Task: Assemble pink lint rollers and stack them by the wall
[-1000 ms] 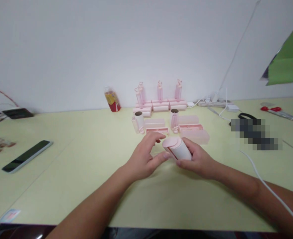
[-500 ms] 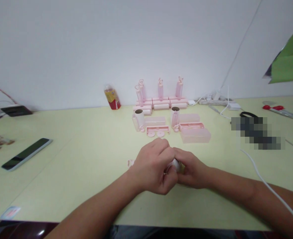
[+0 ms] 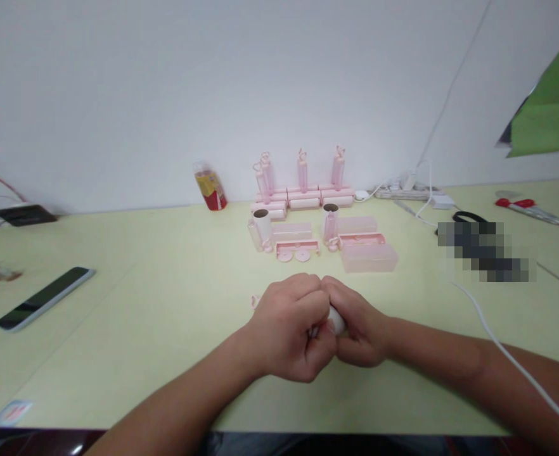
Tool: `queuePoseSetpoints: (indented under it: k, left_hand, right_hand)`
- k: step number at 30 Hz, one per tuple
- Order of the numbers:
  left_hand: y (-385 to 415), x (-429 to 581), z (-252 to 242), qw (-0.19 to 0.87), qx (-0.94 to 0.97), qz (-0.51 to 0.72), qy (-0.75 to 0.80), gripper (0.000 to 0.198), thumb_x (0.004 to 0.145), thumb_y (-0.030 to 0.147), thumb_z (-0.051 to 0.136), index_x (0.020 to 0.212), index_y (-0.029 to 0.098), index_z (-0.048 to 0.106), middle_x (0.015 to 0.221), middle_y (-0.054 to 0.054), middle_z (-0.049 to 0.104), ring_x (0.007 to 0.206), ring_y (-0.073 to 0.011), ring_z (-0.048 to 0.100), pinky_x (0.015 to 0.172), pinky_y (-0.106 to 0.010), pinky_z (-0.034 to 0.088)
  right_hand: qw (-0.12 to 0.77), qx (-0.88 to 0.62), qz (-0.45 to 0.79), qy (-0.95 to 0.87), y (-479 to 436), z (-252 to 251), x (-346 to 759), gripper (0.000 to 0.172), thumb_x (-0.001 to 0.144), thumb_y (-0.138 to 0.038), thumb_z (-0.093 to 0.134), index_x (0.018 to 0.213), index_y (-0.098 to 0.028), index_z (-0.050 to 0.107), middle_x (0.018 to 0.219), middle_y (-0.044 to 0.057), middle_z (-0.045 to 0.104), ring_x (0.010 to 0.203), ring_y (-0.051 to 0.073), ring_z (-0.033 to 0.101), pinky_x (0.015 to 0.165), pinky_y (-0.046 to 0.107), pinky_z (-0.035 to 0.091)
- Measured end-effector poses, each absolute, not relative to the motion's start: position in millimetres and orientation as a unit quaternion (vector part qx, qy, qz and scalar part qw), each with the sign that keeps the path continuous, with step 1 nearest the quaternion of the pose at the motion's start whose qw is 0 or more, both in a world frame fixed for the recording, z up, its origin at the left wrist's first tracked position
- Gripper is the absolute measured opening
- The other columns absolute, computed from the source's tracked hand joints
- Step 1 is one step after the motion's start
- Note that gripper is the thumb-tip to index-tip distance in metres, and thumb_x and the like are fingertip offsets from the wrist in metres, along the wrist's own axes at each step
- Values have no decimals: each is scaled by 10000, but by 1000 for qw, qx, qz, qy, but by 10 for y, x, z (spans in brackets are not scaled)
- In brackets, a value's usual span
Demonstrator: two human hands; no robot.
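My left hand (image 3: 289,332) is wrapped round something mostly hidden in its fist. A small pink loop (image 3: 255,301) pokes out past its far left side. My right hand (image 3: 362,326) presses against the left and closes round a white paper roll (image 3: 338,322), of which a rounded bit shows between both hands. Beyond them stand two white rolls with brown cardboard cores (image 3: 262,223) (image 3: 330,214), each beside a clear pink tube. Around these lie pink trays (image 3: 297,244), two pink discs (image 3: 284,256) and translucent pink covers (image 3: 369,258).
Against the wall, several pink tubes with loops (image 3: 302,172) stand on stacked pink cases (image 3: 304,202). A red and yellow bottle (image 3: 210,190) stands left of them. A phone (image 3: 45,297) lies left. At right are a power strip (image 3: 407,191), red-handled scissors (image 3: 521,204) and a white cable (image 3: 498,339).
Both hands have come closer together round the white roll, and the right fingers have closed more tightly. The whole view has shifted slightly.
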State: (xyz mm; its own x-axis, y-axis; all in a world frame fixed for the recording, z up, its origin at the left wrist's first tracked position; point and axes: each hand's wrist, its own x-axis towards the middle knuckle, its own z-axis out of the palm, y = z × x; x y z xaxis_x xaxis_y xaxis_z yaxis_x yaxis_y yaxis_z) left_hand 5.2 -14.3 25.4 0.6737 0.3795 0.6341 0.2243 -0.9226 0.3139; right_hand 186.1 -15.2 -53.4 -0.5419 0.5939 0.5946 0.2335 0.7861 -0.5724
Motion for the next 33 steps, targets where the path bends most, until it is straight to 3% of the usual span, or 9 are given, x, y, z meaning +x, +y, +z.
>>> queuePoseSetpoints:
  k: [5, 21, 30, 33]
  left_hand:
    - [-153, 70, 230, 125, 902, 383, 159, 208, 771, 173, 519, 646, 203, 355, 601, 21, 376, 539, -116, 335, 492, -291, 238]
    - [-150, 101, 198, 107, 896, 390, 184, 225, 800, 267, 550, 638, 201, 408, 570, 21, 409, 561, -128, 375, 540, -295, 294]
    - [-157, 50, 180, 265, 879, 370, 142, 317, 849, 323, 630, 636, 188, 437, 542, 38, 461, 562, -102, 422, 579, -260, 343]
    - [-164, 29, 199, 328, 866, 349, 145, 376, 826, 307, 682, 609, 182, 402, 539, 53, 427, 550, -85, 398, 547, -238, 319]
  right_hand:
    - [422, -213, 217, -854, -112, -557, 1885, 321, 614, -200, 577, 916, -234, 473, 860, 41, 498, 777, 223, 487, 693, 386, 445]
    - [442, -151, 230, -854, -66, -603, 1935, 337, 692, -268, 564, 1019, -210, 503, 908, 63, 521, 807, 227, 515, 701, 399, 486]
    - [435, -116, 255, -856, -123, -505, 1904, 328, 737, -345, 561, 1037, -244, 480, 918, 50, 550, 797, 226, 552, 713, 397, 502]
    - [440, -117, 266, -850, -145, -465, 1897, 328, 713, -349, 568, 1009, -227, 502, 879, 41, 537, 747, 211, 538, 649, 368, 487]
